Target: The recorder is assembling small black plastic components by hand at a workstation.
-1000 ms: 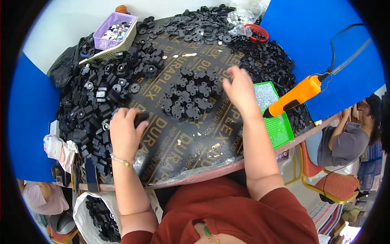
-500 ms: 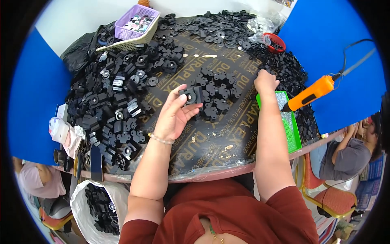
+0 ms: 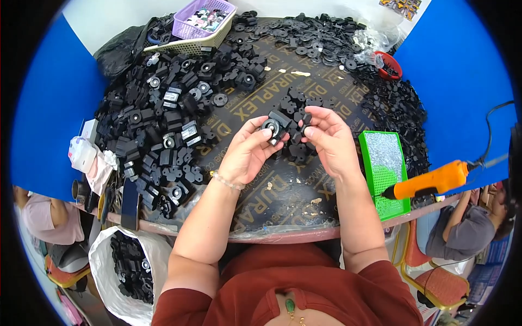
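Near the middle of the table, my left hand (image 3: 243, 154) is closed on a blocky black plastic part (image 3: 280, 120) with a round ring on its face. Just to its right, my right hand (image 3: 336, 145) pinches a small black plastic piece (image 3: 306, 123) between thumb and fingers. A small gap separates the two parts. Beneath and beyond my hands lies a cluster of flat, lobed black pieces (image 3: 297, 153), partly covered by my fingers.
Loose black parts (image 3: 157, 117) are heaped at left. A green tray (image 3: 403, 163) of tiny silvery pieces is at right, an orange electric screwdriver (image 3: 429, 181) hanging over it. Far off are a red bowl (image 3: 398, 66) and purple basket (image 3: 179, 28). A white sack (image 3: 100, 271) stands below.
My right hand has come from the small black parts beyond the green tray to beside my left hand, now holding a small black piece. The left hand keeps its part. The whole view has shifted.
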`<state>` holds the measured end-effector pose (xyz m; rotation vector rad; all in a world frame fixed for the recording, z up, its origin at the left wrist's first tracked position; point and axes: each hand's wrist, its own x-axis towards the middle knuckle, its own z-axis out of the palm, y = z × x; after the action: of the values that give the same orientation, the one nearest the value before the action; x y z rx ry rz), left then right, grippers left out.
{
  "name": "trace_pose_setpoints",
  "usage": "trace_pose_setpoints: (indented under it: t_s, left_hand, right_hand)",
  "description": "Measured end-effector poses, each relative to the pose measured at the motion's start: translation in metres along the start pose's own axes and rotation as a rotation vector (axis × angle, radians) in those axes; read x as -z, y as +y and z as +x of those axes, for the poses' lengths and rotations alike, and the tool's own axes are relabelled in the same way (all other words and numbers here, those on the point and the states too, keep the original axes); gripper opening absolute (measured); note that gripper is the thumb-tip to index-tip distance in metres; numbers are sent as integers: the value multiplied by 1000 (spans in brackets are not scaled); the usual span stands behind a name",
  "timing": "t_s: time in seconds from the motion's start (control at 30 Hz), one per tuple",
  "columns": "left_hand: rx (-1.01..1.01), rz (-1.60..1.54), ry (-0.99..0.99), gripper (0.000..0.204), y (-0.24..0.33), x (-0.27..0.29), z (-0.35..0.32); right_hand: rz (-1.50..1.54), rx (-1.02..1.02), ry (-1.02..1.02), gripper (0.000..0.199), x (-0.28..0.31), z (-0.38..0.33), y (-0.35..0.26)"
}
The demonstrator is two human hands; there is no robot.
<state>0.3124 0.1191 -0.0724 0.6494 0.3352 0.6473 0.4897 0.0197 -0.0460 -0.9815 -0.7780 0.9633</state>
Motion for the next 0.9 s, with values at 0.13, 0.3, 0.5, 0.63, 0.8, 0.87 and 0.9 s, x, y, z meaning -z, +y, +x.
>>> trace_pose_setpoints:
  t_s: [0.13, 0.3, 0.5, 0.63, 0.8, 0.87, 0.9]
  left_hand:
    - [24, 55, 14, 44, 5, -3, -2]
    - [-291, 345, 23, 54, -5, -2, 1]
    - [-538, 711, 285, 37, 7, 1, 6]
    - [-208, 797, 463, 22, 24, 42, 18]
    - [-110, 756, 504, 21, 19, 50, 21]
    - [11, 636, 422, 26, 21, 54, 22]
    - [-33, 685, 392, 31, 18, 52, 23]
  right_hand:
    - [53, -10, -24, 35, -1, -3, -1]
    - [74, -10, -27, 33, -2, -7, -9]
    - [11, 12, 16, 32, 6, -8, -16]
    - [22, 25, 19, 31, 9, -7, -15]
    - [4, 9, 19, 31, 8, -8, -15]
    - [2, 10, 5, 31, 8, -7, -14]
    - [8, 15, 8, 31, 8, -8, -14]
